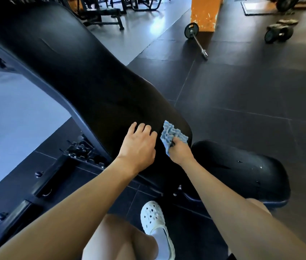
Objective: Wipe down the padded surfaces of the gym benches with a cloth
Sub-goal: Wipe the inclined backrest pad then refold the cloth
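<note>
Black back pad: my left hand braces open-fingered at its lower end; my right hand grips the cloth to wipe.

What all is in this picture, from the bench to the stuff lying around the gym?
back pad: one, black, long and sloped, upper left to centre
seat pad: one, black, lower right of the back pad, small pale specks on it
cloth: one, light blue, crumpled, on the back pad's lower end
bench frame: one, dark metal, under the pads at left
floor: dark tiles, paler area at left
weight bar: one, silver with a black plate, on the floor by the pillar
pillar: one, orange, top centre
dumbbell: one, black, floor at top right
other benches: several, dark, top background
clog: one, white, on the person's foot, bottom centre
left hand: rests on the back pad
right hand: grips the cloth
</note>
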The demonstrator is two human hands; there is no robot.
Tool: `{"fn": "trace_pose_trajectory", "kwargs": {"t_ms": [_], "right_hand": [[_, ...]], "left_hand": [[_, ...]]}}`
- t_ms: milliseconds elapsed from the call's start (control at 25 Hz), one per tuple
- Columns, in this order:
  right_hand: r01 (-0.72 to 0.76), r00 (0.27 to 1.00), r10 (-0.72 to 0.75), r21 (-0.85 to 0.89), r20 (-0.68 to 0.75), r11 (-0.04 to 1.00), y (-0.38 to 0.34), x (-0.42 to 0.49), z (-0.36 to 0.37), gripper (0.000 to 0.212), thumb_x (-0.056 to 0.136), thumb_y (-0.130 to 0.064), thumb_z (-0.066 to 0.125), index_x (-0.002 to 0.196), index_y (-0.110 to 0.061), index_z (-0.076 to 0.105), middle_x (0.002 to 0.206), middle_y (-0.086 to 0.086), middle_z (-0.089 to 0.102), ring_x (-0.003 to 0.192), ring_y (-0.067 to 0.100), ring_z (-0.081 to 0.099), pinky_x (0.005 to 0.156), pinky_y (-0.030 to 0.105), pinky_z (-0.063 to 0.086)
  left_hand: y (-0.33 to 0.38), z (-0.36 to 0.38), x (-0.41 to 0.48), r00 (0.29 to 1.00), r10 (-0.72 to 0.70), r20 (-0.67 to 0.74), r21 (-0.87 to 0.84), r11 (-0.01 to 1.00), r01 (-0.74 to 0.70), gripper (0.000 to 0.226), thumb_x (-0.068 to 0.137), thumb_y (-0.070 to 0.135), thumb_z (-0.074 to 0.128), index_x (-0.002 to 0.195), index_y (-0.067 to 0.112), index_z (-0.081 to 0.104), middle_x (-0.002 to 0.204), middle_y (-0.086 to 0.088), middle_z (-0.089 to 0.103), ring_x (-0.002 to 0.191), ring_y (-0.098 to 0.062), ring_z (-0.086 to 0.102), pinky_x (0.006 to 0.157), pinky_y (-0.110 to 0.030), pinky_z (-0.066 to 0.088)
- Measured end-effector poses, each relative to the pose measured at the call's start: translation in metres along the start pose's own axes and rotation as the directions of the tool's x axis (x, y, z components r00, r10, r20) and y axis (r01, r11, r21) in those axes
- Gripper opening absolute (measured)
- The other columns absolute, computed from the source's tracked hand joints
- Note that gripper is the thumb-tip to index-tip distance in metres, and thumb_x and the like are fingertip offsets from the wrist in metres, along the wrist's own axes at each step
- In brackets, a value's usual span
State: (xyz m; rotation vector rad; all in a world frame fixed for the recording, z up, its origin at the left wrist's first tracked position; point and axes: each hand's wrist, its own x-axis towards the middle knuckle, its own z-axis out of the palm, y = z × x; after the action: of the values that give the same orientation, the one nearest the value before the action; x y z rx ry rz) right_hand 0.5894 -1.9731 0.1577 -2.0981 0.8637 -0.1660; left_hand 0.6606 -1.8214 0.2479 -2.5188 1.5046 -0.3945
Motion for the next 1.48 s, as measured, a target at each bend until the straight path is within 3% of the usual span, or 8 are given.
{"fn": "trace_pose_trajectory", "kwargs": {"t_ms": [200, 320, 440, 680, 960, 1160, 1320, 1480], "right_hand": [[0.186, 0.975, -0.185, 0.006, 0.122, 0.983, -0.101, 0.025, 0.004, 0.063, 0.089, -0.039, 0.038, 0.151, -0.037, 0.036, 0.161, -0.002, 0.034, 0.149, 0.028, 0.03, 0.116, 0.056, 0.031], [0.378, 0.914, -0.368, -0.028, 0.168, 0.926, -0.141, 0.031, 0.016, 0.056, 0.101, -0.035, 0.042, 0.155, -0.038, 0.031, 0.168, -0.005, 0.019, 0.156, 0.022, 0.014, 0.122, 0.055, 0.023], [0.375, 0.917, -0.381, 0.076, 0.12, 0.924, -0.13, 0.011, 0.018, 0.053, 0.1, -0.03, 0.05, 0.152, -0.033, 0.039, 0.161, -0.001, 0.036, 0.147, 0.024, 0.036, 0.117, 0.048, 0.032], [0.035, 0.997, -0.025, 0.145, -0.073, 0.989, -0.078, -0.003, 0.017, 0.031, 0.1, -0.024, 0.044, 0.13, -0.022, 0.051, 0.124, 0.005, 0.063, 0.118, 0.031, 0.059, 0.098, 0.041, 0.045], [0.486, 0.873, -0.488, 0.071, 0.005, 0.871, -0.157, -0.008, 0.029, 0.029, 0.098, -0.025, 0.052, 0.126, -0.03, 0.052, 0.132, -0.004, 0.057, 0.115, 0.016, 0.055, 0.085, 0.03, 0.038], [0.184, 0.977, -0.162, 0.168, -0.135, 0.969, -0.078, -0.038, 0.027, 0.004, 0.097, -0.024, 0.049, 0.101, -0.026, 0.048, 0.095, -0.004, 0.061, 0.091, 0.023, 0.059, 0.074, 0.034, 0.042], [0.295, 0.951, -0.309, 0.269, 0.007, 0.917, -0.08, -0.077, 0.03, 0.02, 0.098, -0.019, 0.054, 0.114, -0.032, 0.056, 0.101, -0.013, 0.064, 0.091, 0.003, 0.06, 0.076, 0.013, 0.043], [0.219, 0.961, -0.216, 0.006, 0.175, 0.976, -0.025, -0.093, 0.015, 0.041, 0.097, -0.021, 0.055, 0.137, -0.029, 0.051, 0.11, -0.004, 0.067, 0.103, 0.022, 0.065, 0.088, 0.035, 0.049]], "left_hand": [[-0.035, -0.04, -0.013, 0.988, -0.124, -0.089, 0.001, 0.992, 0.124, 0.035, 0.09, 0.028, 0.045, 0.118, 0.016, 0.062, 0.12, -0.005, 0.06, 0.118, -0.026, 0.054, 0.108, -0.041, 0.04], [-0.061, -0.054, -0.021, 0.974, -0.204, -0.101, 0.015, 0.978, 0.207, 0.037, 0.089, 0.029, 0.046, 0.119, 0.015, 0.063, 0.119, -0.007, 0.062, 0.115, -0.027, 0.055, 0.105, -0.042, 0.042], [-0.071, -0.054, -0.03, 0.964, -0.248, -0.093, 0.019, 0.968, 0.25, 0.033, 0.09, 0.03, 0.047, 0.114, 0.016, 0.064, 0.117, -0.007, 0.061, 0.112, -0.028, 0.056, 0.102, -0.042, 0.043], [-0.062, -0.045, -0.048, 0.973, -0.229, -0.041, -0.012, 0.973, 0.228, 0.029, 0.09, 0.03, 0.048, 0.112, 0.016, 0.061, 0.116, -0.006, 0.057, 0.113, -0.027, 0.052, 0.101, -0.041, 0.043], [-0.078, -0.048, -0.056, 0.969, -0.236, -0.076, -0.015, 0.972, 0.235, 0.031, 0.09, 0.029, 0.047, 0.112, 0.016, 0.064, 0.117, -0.003, 0.058, 0.115, -0.023, 0.052, 0.102, -0.038, 0.042], [-0.063, -0.04, -0.056, 0.972, -0.231, -0.043, -0.025, 0.973, 0.23, 0.03, 0.091, 0.031, 0.046, 0.108, 0.016, 0.065, 0.118, -0.004, 0.057, 0.118, -0.026, 0.05, 0.102, -0.041, 0.043], [-0.032, -0.029, -0.046, 0.978, -0.206, 0.031, -0.093, 0.974, 0.208, 0.037, 0.095, 0.034, 0.045, 0.122, 0.014, 0.06, 0.125, -0.006, 0.056, 0.118, -0.027, 0.051, 0.099, -0.04, 0.045], [0.007, -0.02, -0.042, 0.978, -0.17, 0.122, -0.167, 0.968, 0.189, 0.034, 0.096, 0.035, 0.044, 0.118, 0.014, 0.058, 0.12, -0.007, 0.056, 0.114, -0.028, 0.053, 0.093, -0.041, 0.045]]}}
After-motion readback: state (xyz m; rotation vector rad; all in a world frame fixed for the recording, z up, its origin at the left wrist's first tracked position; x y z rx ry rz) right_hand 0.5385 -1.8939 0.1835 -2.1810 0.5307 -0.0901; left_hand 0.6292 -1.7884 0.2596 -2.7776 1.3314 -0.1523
